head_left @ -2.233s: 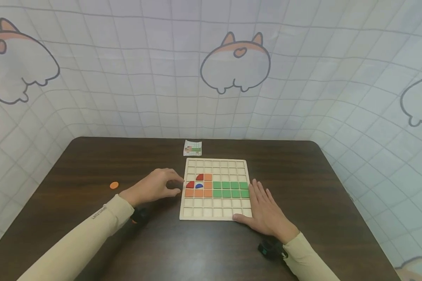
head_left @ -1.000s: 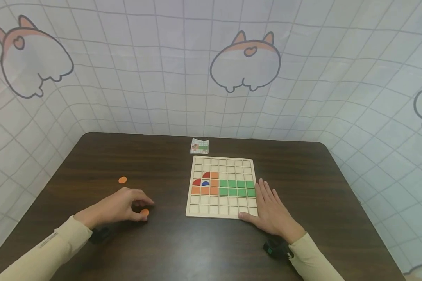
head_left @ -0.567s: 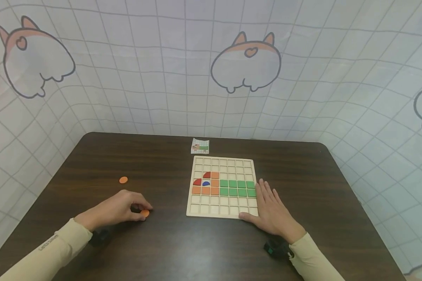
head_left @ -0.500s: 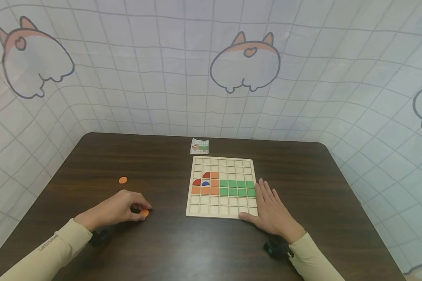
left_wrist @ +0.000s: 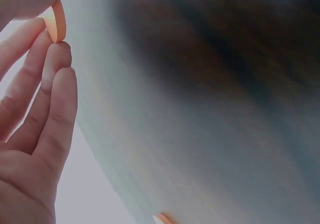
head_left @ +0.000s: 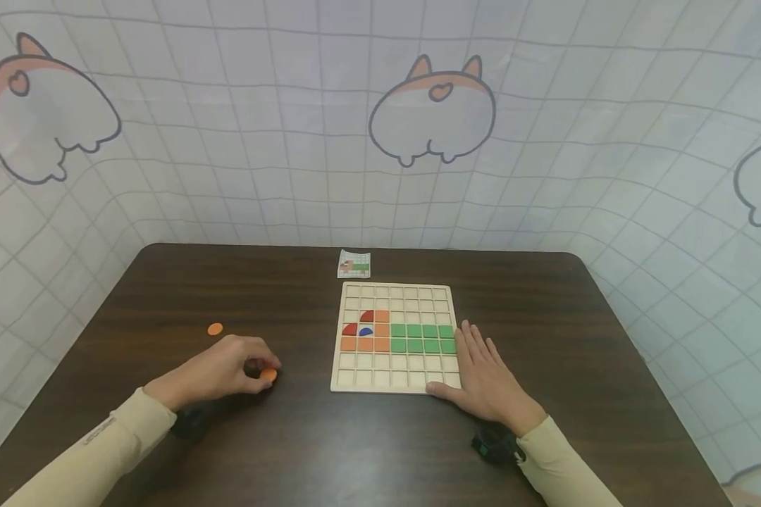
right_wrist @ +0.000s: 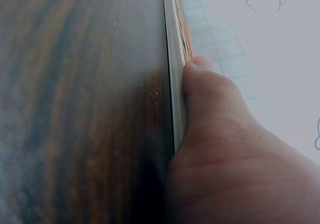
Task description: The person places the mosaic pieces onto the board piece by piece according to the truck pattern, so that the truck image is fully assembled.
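Between the thumb and fingertips of my left hand (head_left: 225, 370) is a round orange disc (head_left: 269, 374). The left wrist view shows this orange disc (left_wrist: 59, 21) pinched on edge, off the table. To its right lies a pale wooden grid board (head_left: 363, 380), with green and orange squares, red quarter-circles and a blue half-circle set in its cells. My right hand (head_left: 490, 380) lies with straight fingers along the board's right edge, its thumb at the lower right corner. In the right wrist view the thumb (right_wrist: 212, 99) touches the board's rim (right_wrist: 176, 84).
A second orange disc (head_left: 215, 329) lies on the dark wooden table (head_left: 380, 451), beyond my left hand. Behind the board is a small picture card (head_left: 354, 265) with a coloured grid pattern. A white checked curtain (head_left: 292, 141) hangs behind the table.
My left hand went from the board's left edge leftward to an orange disc, took hold of it and raised it slightly. The right hand stays at the board's edge.
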The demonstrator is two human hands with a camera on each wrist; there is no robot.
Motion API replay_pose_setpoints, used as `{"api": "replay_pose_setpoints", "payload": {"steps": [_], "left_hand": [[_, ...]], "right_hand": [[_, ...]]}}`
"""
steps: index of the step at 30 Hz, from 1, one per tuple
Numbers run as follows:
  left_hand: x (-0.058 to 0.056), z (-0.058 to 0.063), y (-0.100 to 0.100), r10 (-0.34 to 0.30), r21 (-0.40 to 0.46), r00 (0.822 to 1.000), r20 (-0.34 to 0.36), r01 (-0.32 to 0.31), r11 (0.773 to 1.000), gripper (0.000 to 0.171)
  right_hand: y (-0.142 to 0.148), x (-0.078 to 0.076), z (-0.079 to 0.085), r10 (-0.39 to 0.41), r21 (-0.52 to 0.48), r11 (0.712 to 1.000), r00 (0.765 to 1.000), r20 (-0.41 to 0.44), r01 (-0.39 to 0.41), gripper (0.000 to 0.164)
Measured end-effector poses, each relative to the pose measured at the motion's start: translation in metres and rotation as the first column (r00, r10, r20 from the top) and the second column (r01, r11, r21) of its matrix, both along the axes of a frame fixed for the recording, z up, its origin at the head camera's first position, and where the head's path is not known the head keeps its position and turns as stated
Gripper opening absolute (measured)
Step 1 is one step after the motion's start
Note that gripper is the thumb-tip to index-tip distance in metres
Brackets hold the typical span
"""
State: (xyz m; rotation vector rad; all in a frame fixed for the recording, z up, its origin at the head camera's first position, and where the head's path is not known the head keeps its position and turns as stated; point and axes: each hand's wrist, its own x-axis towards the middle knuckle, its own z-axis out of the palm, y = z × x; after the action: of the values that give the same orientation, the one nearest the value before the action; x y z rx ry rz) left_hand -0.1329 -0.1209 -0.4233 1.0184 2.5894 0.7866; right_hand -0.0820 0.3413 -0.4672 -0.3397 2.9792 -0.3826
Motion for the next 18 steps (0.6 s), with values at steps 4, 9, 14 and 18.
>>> {"api": "replay_pose_setpoints", "payload": {"steps": [4, 9, 14, 18], "left_hand": [[-0.006, 0.000, 0.013, -0.005, -0.005, 1.000, -0.020, 0.005, 1.000, 0.019], [-0.013, 0.002, 0.031, -0.026, 0.007, 0.999, -0.037, 0.026, 1.000, 0.018], [-0.019, 0.003, 0.051, -0.050, 0.030, 0.996, -0.068, 0.052, 0.998, 0.019], [-0.023, 0.002, 0.065, -0.046, 0.035, 0.994, -0.102, 0.050, 0.998, 0.019]], "right_hand": [[0.000, 0.000, 0.002, -0.002, -0.002, 1.000, 1.000, 0.003, 0.002, 0.120], [0.000, 0.000, 0.003, -0.007, -0.004, 1.000, 1.000, 0.013, 0.007, 0.121], [0.000, 0.001, 0.004, -0.008, -0.004, 1.000, 1.000, 0.030, 0.008, 0.120], [-0.001, 0.002, 0.005, -0.010, -0.007, 1.000, 0.999, 0.037, 0.010, 0.121]]}}
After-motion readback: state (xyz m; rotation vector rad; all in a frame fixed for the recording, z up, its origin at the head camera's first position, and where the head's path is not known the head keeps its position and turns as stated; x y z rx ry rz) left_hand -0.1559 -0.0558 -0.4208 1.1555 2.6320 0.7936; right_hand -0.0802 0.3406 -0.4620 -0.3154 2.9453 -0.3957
